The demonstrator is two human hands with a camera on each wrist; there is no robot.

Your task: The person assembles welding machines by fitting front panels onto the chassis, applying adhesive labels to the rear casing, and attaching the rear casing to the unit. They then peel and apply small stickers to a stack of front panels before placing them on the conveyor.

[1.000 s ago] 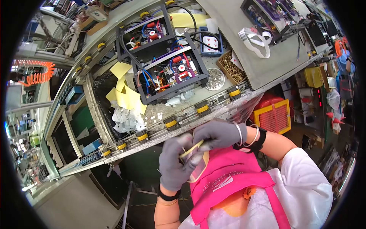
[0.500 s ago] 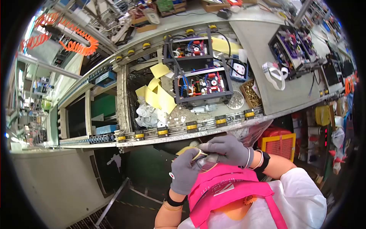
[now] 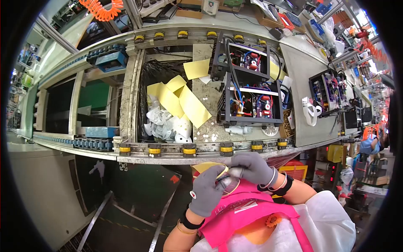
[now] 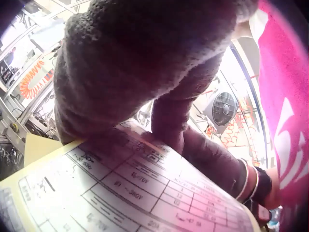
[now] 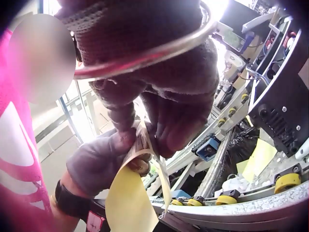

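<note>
The fingers of the left hand [image 3: 205,195] are curling and pinching one side of a bendy printed sheet [image 4: 140,193], and the right hand [image 3: 252,168] is pinching it too. Two hands are probably holding it so it is not flopping about. The sheet is sitting up in front of the pink apron [image 3: 226,214], likely so the person is seeing it well. Past it, yellow rollers [image 3: 189,150] are lining the near edge. Yellow papers [image 3: 195,110] are lying beyond, beside black frames [image 3: 252,121]. Farther off, an orange coil [image 3: 103,10] is hanging.
</note>
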